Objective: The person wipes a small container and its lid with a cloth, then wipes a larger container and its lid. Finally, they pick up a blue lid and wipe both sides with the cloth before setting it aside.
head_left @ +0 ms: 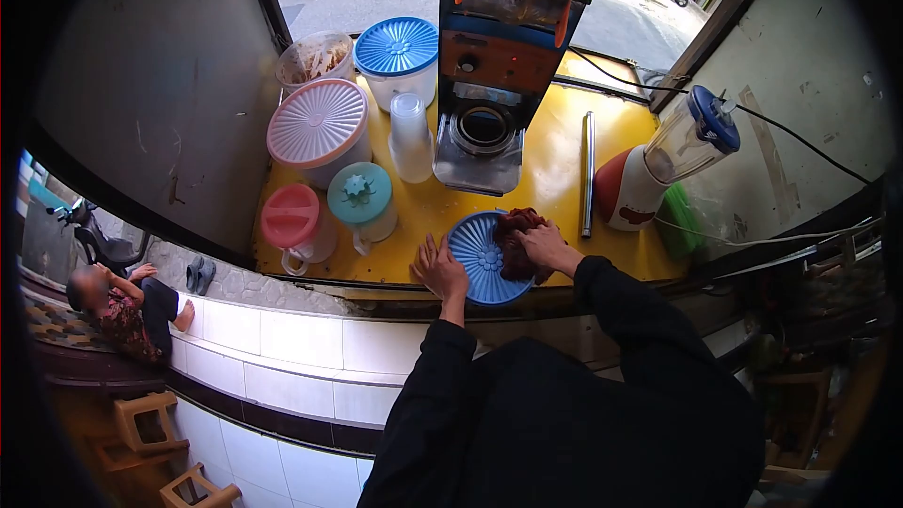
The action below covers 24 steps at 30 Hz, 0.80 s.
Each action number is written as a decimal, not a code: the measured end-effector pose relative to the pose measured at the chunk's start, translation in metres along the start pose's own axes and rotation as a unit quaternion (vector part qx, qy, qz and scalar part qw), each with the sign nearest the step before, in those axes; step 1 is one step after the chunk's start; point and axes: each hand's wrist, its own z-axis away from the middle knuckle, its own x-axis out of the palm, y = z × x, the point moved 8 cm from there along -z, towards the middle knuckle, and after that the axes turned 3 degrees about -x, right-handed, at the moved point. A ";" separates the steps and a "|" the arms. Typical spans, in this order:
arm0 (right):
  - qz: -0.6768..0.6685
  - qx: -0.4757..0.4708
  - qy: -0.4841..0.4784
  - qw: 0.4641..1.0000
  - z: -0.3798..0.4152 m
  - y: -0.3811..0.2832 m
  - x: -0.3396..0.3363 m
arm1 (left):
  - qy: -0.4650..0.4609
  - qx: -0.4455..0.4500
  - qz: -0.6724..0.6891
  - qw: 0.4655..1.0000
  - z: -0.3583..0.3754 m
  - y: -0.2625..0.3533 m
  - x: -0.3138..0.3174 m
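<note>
Head view: I judge the lid [478, 261] light, stiff, best held by its rim [489, 303], left hand [440, 269] fingers spread there, right hand [547, 246] gripping likely soft cloth [516, 259].

My left hand [439, 268], one, seen by head feed: bare, back upward, fingers loosely spread | my left arm [423, 395], one: black-sleeved, reaching forward | my right hand [547, 246], one: bare, back upward, fingers bent downward in a grip | my right arm [649, 315], one: black-sleeved, forearm slanting inward | my right wrist [569, 261]: bare
</note>
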 end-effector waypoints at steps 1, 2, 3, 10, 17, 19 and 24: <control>-0.002 -0.001 -0.001 1.000 -0.004 0.000 0.000 | 0.005 0.004 -0.001 1.000 -0.001 0.001 -0.001; -0.014 -0.001 0.016 1.000 -0.008 -0.001 -0.004 | 0.004 0.004 -0.002 1.000 -0.001 0.001 -0.001; -0.026 -0.001 0.032 0.999 -0.011 -0.001 -0.007 | 0.001 0.002 0.000 1.000 0.000 0.001 0.000; 0.046 -0.060 0.087 0.993 -0.015 -0.023 -0.020 | 0.022 0.014 -0.012 1.000 0.000 0.000 0.001; 0.020 -0.121 0.095 0.988 0.003 -0.054 -0.016 | 0.024 0.015 -0.012 1.000 -0.001 -0.002 0.003; 0.006 -0.110 0.090 0.990 0.004 -0.045 -0.026 | 0.023 0.014 -0.004 1.000 -0.001 -0.001 0.002; 0.039 -0.076 0.146 0.986 -0.016 -0.022 -0.027 | 0.010 0.010 -0.004 1.000 -0.001 -0.001 0.002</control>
